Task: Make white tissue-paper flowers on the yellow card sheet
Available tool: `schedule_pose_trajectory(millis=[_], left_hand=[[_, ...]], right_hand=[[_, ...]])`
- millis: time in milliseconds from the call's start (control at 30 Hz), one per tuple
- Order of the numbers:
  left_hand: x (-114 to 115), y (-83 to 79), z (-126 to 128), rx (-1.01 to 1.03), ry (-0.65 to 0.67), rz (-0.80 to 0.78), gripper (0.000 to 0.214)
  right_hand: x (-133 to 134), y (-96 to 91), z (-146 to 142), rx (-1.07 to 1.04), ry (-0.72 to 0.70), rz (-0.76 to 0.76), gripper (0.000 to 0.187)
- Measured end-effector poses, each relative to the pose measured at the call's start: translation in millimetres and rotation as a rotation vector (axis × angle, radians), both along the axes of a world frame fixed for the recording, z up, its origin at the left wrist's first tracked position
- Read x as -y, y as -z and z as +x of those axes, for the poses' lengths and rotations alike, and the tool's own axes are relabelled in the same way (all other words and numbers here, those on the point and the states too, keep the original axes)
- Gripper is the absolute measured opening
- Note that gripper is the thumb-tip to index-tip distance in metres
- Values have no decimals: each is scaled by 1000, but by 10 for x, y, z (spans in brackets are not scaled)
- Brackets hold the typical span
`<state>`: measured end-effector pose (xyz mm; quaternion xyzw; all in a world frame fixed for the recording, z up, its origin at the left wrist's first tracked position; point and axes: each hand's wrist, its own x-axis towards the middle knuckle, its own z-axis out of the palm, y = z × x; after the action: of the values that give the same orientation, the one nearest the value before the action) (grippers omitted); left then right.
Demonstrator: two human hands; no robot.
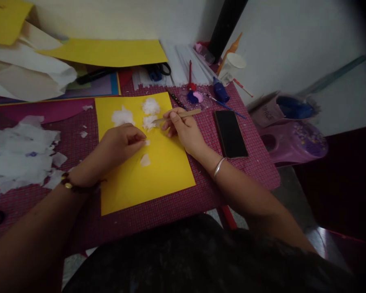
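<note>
A yellow sheet of paper (149,183) lies on the checked tablecloth in front of me. White tissue tufts (151,106) sit on its upper part, one (122,116) at the left and two toward the middle. My right hand (183,126) grips a flat wooden stick (187,114), its tip at the lower middle tuft (149,122). My left hand (122,142) is over the sheet with thumb and forefinger pinched on a small white paper scrap (147,143). Just below that lies a pale paper piece (145,160) on the yellow sheet.
Torn white tissue pieces (18,150) are heaped at the left. A phone (231,134) lies to the right. Behind are a paint palette (195,97), a blue bottle (221,90), scissors (164,69) and a white cup (234,61). Crumpled paper (27,73) is at the back left.
</note>
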<state>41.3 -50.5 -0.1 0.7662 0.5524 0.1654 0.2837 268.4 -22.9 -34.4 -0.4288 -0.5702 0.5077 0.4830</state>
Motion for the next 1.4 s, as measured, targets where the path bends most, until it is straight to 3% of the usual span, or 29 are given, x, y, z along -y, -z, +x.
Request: schedule_pose_trajectory(millis=[200,400,600,667,867,1067,1233,1400], left_hand=[[-20,15,73,-25,-23,-34,19],[2,-89,-38,64,-50,-143,24],[127,-199,7,-299,110,-152,24],[148,-186,48,-331,130,-130,20],[95,-118,32,-112,146,-231,22],[37,-97,-58,120,9,-234,25],[-50,-130,-49,235,-102,-224,21],[-285,-207,123,210,-62,-217,18]], right_hand=[[-5,-5,22,-18,-23,-23,41],[12,-57,76,-42,-13,-42,47],[24,-89,96,-44,-4,-45,47],[14,-78,103,-29,8,-35,47],[-18,-36,114,20,7,-15,43],[-27,-29,62,-4,-48,-15,39],[-35,-40,33,-40,-49,-47,35],[-60,-14,26,-66,-39,-64,32]])
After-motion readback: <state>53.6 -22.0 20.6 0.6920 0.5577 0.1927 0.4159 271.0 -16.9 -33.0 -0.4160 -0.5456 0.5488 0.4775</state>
